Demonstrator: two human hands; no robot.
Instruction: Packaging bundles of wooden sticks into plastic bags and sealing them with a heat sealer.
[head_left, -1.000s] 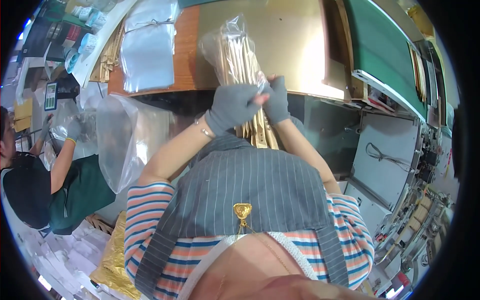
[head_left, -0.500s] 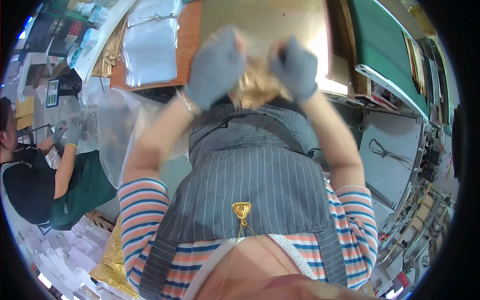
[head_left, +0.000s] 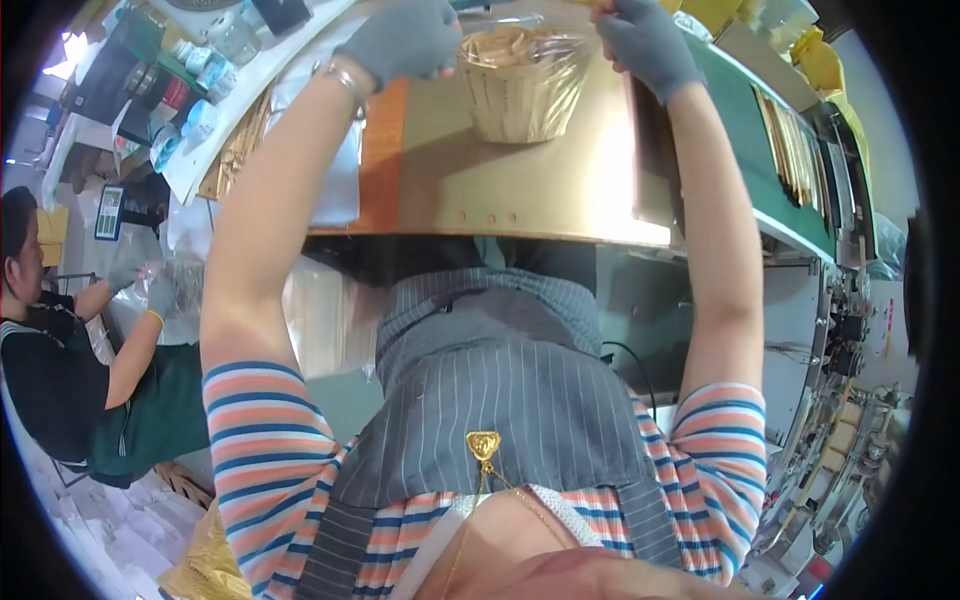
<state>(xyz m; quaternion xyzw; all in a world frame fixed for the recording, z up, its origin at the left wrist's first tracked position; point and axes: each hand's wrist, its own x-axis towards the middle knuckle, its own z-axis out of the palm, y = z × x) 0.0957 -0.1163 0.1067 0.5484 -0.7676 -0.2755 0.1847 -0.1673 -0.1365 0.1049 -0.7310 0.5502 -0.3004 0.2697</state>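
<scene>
A tan, tapered, bucket-shaped bundle [head_left: 518,98] with crumpled brown tops stands on the table in front of me, inside a shiny clear plastic bag [head_left: 574,75]. To its left is my gloved left hand [head_left: 408,42], fingers curled closed beside the bag's mouth. My right hand [head_left: 648,42], also in a grey glove with bare fingertips, is closed on the bag's edge at the upper right. Whether the left fingers grip the plastic is hard to make out. Both arms reach far forward.
The brass-coloured tabletop [head_left: 430,180] has a wooden strip [head_left: 384,170] at its left. Clear plastic sleeves [head_left: 340,185] lie farther left, near a white shelf with bottles [head_left: 205,75]. A green board [head_left: 775,170] is at right. A co-worker [head_left: 50,350] handles clear plastic at far left.
My hands have moved forward and farther apart. The tan bundle, blurred near the table's front edge before, now stands farther back on the tabletop. My body has shifted back from the table.
</scene>
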